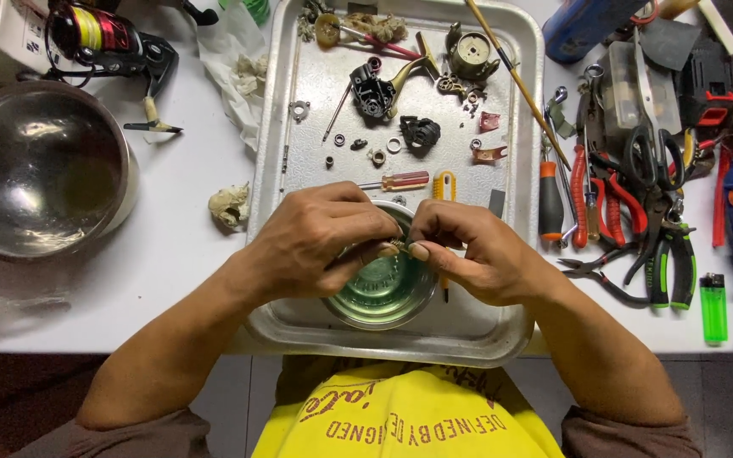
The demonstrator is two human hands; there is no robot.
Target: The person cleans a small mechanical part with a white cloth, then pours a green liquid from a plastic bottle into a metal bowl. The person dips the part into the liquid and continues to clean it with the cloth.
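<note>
Both hands pinch one small brass part (398,246): left hand (316,242) and right hand (468,254) fingers clamped on its ends, directly above the green-tinted bowl (383,293). Judging by the tray's (515,170) scattered pieces, this looks like cleaning or inspection; turning it needs a steady grip.

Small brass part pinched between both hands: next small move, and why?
Probably lower it a little toward the green-tinted bowl and keep working there. Left hand and right hand pinch the small brass part by fingertips directly above that bowl on the metal tray, so a slip should land inside it.
</note>
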